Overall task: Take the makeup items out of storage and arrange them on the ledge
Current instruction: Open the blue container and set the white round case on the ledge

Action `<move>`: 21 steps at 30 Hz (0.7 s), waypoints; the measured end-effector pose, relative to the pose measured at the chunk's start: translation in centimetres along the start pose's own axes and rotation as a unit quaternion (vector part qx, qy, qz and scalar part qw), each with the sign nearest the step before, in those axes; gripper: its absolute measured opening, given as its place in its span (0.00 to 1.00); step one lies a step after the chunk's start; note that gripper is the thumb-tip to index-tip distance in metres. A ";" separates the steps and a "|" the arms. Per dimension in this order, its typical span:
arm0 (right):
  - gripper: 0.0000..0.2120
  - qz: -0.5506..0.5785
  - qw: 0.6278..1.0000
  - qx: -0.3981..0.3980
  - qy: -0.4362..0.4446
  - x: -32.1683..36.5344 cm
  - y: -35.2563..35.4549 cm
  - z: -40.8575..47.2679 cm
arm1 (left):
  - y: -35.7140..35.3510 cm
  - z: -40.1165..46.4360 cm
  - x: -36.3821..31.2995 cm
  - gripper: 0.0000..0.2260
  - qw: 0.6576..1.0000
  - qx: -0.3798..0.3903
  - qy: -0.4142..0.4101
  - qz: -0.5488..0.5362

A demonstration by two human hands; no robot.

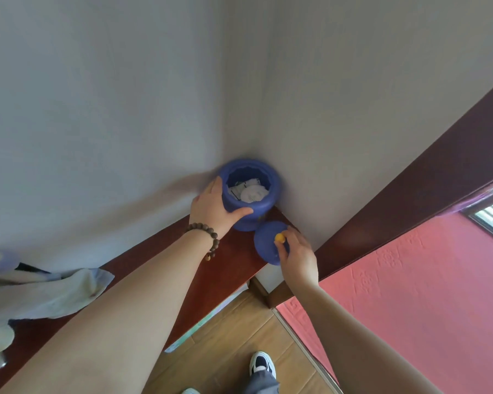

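A round blue jar [264, 207] stands uncovered on the dark red-brown ledge [225, 265], tucked into the wall corner. White packets and a round white item [251, 193] lie inside it. My left hand [214, 209] grips the jar's left side, a brown bead bracelet on the wrist. My right hand [298, 255] pinches the yellow knob [279, 238] of the blue lid [266, 245], which is just in front of the jar at the ledge's right end; whether it rests on the ledge I cannot tell.
A crumpled pale cloth [49, 294] lies on the ledge at the left. A dark wooden frame [410, 189] and a pink wall [410, 294] are to the right. Wooden floor [234, 331] and my shoe [261, 364] show below.
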State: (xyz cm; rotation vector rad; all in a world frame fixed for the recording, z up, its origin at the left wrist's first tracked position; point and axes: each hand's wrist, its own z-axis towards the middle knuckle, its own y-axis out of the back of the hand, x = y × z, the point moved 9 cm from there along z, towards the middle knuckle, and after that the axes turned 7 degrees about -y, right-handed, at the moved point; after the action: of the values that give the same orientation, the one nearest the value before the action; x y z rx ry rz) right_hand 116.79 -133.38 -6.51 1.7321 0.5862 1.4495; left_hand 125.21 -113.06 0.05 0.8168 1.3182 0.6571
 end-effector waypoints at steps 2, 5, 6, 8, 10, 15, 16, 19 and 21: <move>0.15 -0.029 0.999 0.019 -0.009 -0.5 -1.3 1.2 | -0.1 0.0 0.1 0.47 1.000 -0.002 -0.001 -0.003; 0.14 -0.054 0.997 0.048 -0.038 -1.6 -2.7 2.5 | -0.1 0.1 0.1 0.46 1.000 -0.002 0.000 -0.001; 0.14 -0.051 0.996 0.052 -0.046 -2.0 -2.9 2.8 | -0.1 0.1 0.0 0.46 1.000 -0.003 0.001 0.001; 0.15 -0.037 0.996 0.053 -0.056 -2.5 -3.1 3.0 | 0.0 0.2 0.0 0.46 1.000 -0.003 0.001 0.007; 0.16 -0.020 0.996 0.056 -0.067 -2.7 -3.0 3.2 | 0.0 0.2 -0.1 0.46 1.000 -0.003 0.001 0.007; 0.23 0.022 0.996 0.067 -0.052 -1.4 -1.8 2.7 | 0.0 0.1 -0.1 0.46 1.000 0.006 0.002 0.006; 0.24 0.032 0.997 0.060 -0.041 -0.9 -1.2 2.5 | 0.1 0.0 -0.1 0.46 1.000 0.006 0.002 0.004; 0.24 0.066 0.998 0.000 0.002 1.9 2.0 2.0 | 0.3 -0.1 -0.2 0.46 1.000 0.002 0.005 -0.006; 0.24 0.081 0.995 -0.045 0.040 4.9 4.6 2.3 | 0.4 -0.1 -0.2 0.46 1.000 0.001 0.008 -0.014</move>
State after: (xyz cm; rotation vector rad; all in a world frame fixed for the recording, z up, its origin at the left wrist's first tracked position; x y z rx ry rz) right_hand 119.52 -133.00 0.04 1.6882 0.4231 1.6396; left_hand 125.06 -113.00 0.49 0.7959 1.3433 0.6420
